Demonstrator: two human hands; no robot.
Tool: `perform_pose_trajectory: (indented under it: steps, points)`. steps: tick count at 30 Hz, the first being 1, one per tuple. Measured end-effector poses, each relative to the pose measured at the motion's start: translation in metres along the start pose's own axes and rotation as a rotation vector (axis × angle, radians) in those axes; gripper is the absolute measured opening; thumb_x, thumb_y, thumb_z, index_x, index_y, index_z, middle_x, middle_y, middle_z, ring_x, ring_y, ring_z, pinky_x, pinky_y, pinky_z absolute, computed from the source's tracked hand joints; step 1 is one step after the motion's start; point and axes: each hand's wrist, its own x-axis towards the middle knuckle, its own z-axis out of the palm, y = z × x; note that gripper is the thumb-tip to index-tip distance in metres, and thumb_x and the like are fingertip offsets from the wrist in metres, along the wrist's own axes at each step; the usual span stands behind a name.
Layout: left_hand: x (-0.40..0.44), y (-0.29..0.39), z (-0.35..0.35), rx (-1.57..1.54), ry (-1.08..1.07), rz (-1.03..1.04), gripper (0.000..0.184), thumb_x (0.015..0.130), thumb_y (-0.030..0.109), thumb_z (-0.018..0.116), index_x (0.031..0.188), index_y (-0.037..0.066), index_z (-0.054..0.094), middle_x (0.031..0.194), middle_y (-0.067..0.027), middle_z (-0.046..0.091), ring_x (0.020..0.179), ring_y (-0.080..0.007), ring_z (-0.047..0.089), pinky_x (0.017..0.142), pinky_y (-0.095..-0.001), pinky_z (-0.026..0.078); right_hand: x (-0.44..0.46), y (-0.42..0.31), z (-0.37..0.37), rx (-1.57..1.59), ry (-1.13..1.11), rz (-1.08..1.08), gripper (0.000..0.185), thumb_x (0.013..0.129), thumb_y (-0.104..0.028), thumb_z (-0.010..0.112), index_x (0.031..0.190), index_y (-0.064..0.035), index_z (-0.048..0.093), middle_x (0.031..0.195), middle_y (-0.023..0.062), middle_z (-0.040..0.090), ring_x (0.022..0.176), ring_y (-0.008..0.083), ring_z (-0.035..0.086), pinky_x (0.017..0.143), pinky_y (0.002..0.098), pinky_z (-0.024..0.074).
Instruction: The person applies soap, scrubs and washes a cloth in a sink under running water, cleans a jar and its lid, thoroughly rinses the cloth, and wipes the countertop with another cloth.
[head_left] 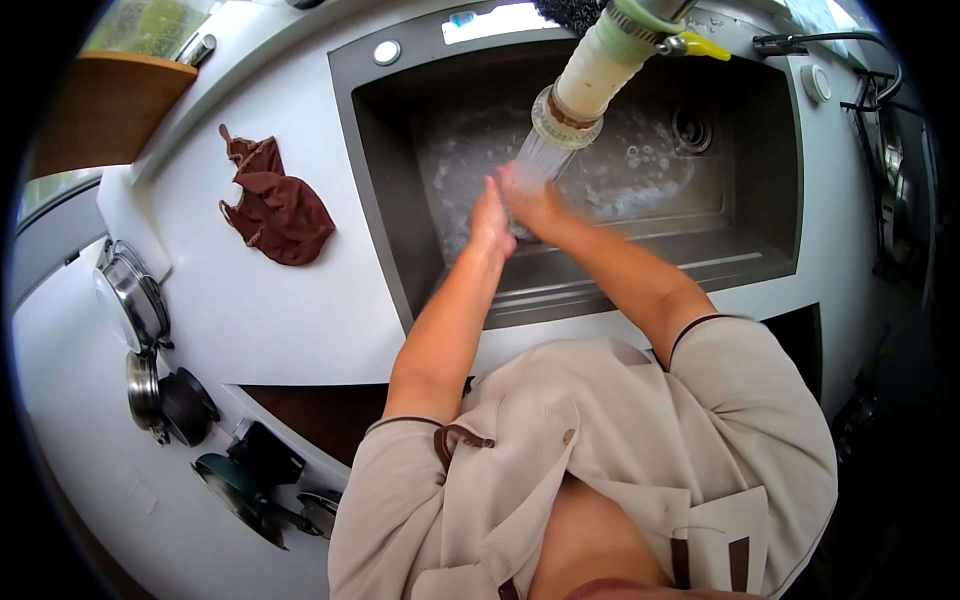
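The left hand [490, 222] is slanting open beside the right hand [538, 207], whose blurred grip one cannot tell. Both are meeting the water [545, 158] inside the sink [350, 65], whose walls are presumably containing splashes. Beyond its left edge, a brown cloth [285, 220] is lying on the counter [330, 330], apparently away from spray. The faucet [598, 75] is reaching in from the sink's far edge, directing its stream downward.

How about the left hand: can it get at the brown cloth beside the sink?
Likely yes: between the left hand and the brown cloth, only the side of the sink and counter show; nothing stands between.
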Motion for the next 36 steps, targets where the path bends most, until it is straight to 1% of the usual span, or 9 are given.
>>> perform_pose_trajectory:
  steps: [3,5,11,17,19,22,25,29,36]
  points:
    - [0.075,-0.010,-0.076,-0.326,-0.908,-0.111,0.046,0.098,0.045,0.038,0.111,0.005,0.055,0.108,-0.0136,0.061,0.099,-0.0301,0.059,0.089,-0.0484,0.047,-0.013,-0.071,-0.033,-0.172,-0.218,0.170,0.036,0.092,-0.035,0.046,0.111,-0.0061,0.059,0.094,0.0184,0.067,0.090,0.0351,0.064,0.074,0.0446,0.0495]
    - [0.014,-0.005,-0.016,0.085,0.015,-0.160,0.044,0.098,0.047,0.037,0.102,0.007,0.055,0.104,-0.0123,0.060,0.100,-0.0274,0.058,0.092,-0.0466,0.046,-0.001,-0.018,-0.021,-0.519,-0.452,0.079,0.037,0.093,-0.036,0.047,0.107,-0.0047,0.060,0.102,0.0176,0.065,0.093,0.0319,0.063,0.077,0.0442,0.0475]
    - [-0.021,0.035,0.002,-0.161,-0.207,0.000,0.047,0.096,0.035,0.049,0.128,0.001,0.045,0.118,-0.0111,0.056,0.107,-0.0256,0.056,0.096,-0.0419,0.044,0.014,-0.018,-0.060,1.044,-0.320,0.481,0.032,0.088,-0.038,0.056,0.102,-0.0109,0.066,0.100,0.0085,0.067,0.092,0.0224,0.064,0.079,0.0379,0.0498]
    - [-0.010,0.084,-0.005,1.535,-0.097,0.702,0.034,0.089,0.020,0.059,0.120,0.009,0.052,0.098,-0.0052,0.058,0.090,-0.0183,0.057,0.081,-0.0316,0.046,0.011,-0.009,-0.074,0.900,-0.765,0.500,0.040,0.087,-0.035,0.063,0.121,-0.0131,0.056,0.112,0.0000,0.061,0.096,0.0137,0.060,0.081,0.0291,0.0468]
    - [0.017,0.077,-0.019,1.485,-0.048,0.818,0.034,0.089,0.026,0.060,0.119,0.011,0.053,0.095,-0.0040,0.058,0.087,-0.0174,0.056,0.078,-0.0343,0.045,0.021,-0.011,-0.070,1.082,-0.745,0.499,0.035,0.086,-0.028,0.065,0.117,-0.0144,0.058,0.108,0.0001,0.062,0.096,0.0135,0.060,0.080,0.0288,0.0483]
    - [0.035,0.049,-0.026,0.270,-0.199,0.087,0.049,0.088,0.033,0.063,0.128,0.012,0.045,0.115,-0.0095,0.055,0.112,-0.0220,0.049,0.094,-0.0367,0.039,0.044,0.004,-0.058,1.094,-0.553,0.565,0.042,0.084,-0.025,0.069,0.120,-0.0092,0.052,0.109,0.0031,0.060,0.100,0.0154,0.057,0.085,0.0314,0.0479]
    - [0.027,0.043,-0.031,0.574,-0.279,0.097,0.062,0.086,0.033,0.065,0.136,0.011,0.037,0.128,-0.0123,0.050,0.122,-0.0219,0.042,0.100,-0.0358,0.035,0.058,0.029,-0.034,1.401,-0.609,0.549,0.042,0.085,-0.023,0.069,0.119,-0.0091,0.050,0.108,0.0038,0.060,0.097,0.0165,0.059,0.082,0.0302,0.0491]
    - [0.043,0.055,-0.059,0.798,-0.349,-0.132,0.088,0.073,0.039,0.076,0.140,0.004,0.031,0.132,-0.0125,0.049,0.128,-0.0259,0.040,0.107,-0.0365,0.029,0.092,0.104,-0.010,0.634,-0.256,0.265,0.030,0.084,-0.015,0.066,0.111,-0.0073,0.056,0.106,0.0080,0.061,0.095,0.0212,0.061,0.079,0.0313,0.0495]
    - [0.042,0.005,-0.044,1.887,0.179,0.549,0.105,0.067,0.038,0.075,0.148,0.010,0.014,0.154,-0.0113,0.013,0.143,-0.0280,0.009,0.115,-0.0483,0.007,0.086,0.012,0.012,-0.453,0.122,-0.081,0.038,0.077,-0.033,0.069,0.104,-0.0079,0.064,0.108,0.0192,0.056,0.099,0.0374,0.054,0.082,0.0467,0.0457]
